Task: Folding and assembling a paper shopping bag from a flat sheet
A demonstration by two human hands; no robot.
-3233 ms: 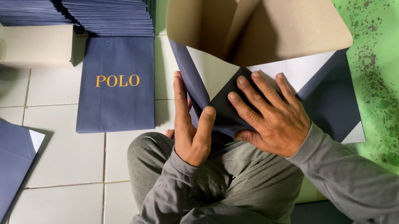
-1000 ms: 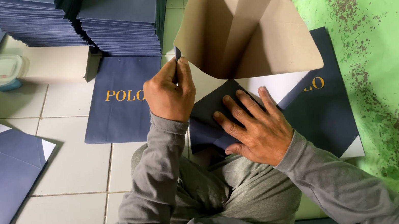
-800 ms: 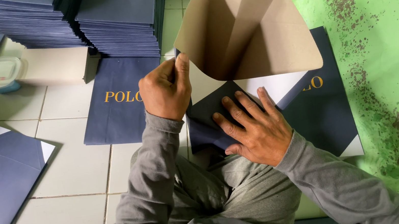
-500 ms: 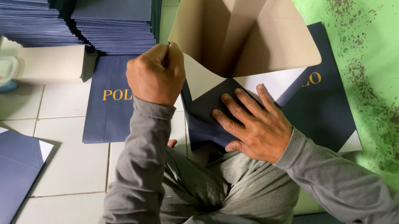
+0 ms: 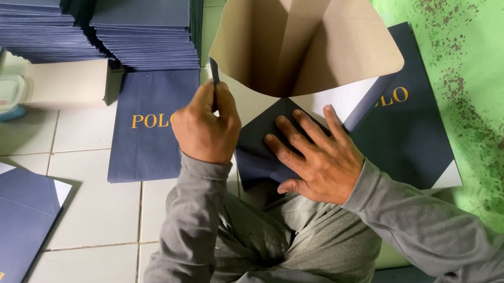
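Raised, left hand (image 5: 206,131) pinches paper bag (image 5: 303,37) edge, fingertips hidden.

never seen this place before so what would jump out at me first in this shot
The half-folded paper bag in the upper middle, its tan inside gaping open, with the left hand pinching its left edge and the right hand pressing flat on its navy base. Next, the stacks of navy bags at top left, and the stained bright green wall on the right.

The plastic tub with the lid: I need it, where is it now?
The plastic tub sits at the head view's far left, on a cardboard sheet beside the navy stacks.
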